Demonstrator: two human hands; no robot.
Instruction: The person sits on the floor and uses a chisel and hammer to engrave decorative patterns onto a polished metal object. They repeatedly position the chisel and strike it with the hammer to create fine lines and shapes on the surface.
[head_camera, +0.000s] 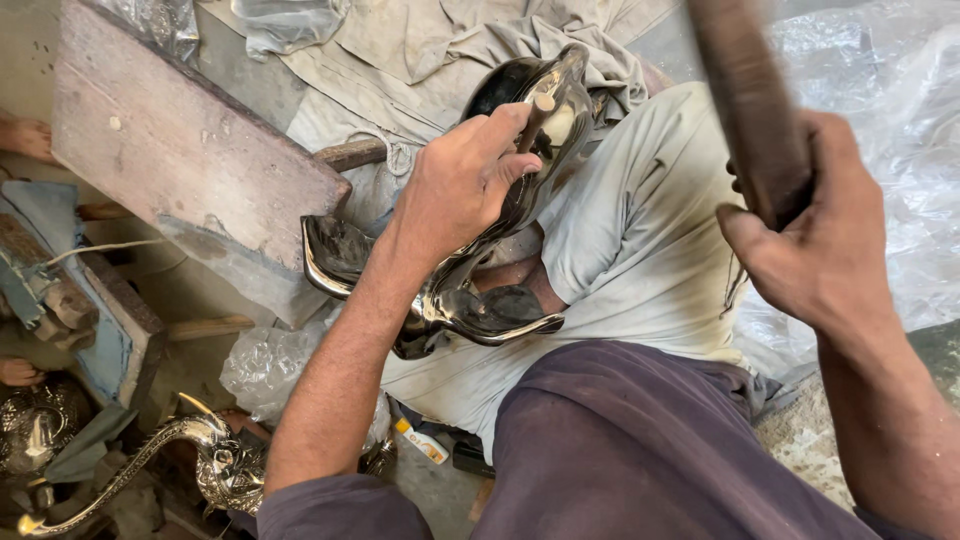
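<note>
Cluttered floor below; my left hand (455, 185) pins one shiny metal piece (470, 250), right hand (815, 240) grips one handle (745, 95), head cropped.

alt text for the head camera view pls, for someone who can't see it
Seen from above, a person's left hand presses a small rod against a shiny curved metal piece on their lap, while the right hand grips a raised wooden handle. A wooden block lies alongside.
</note>
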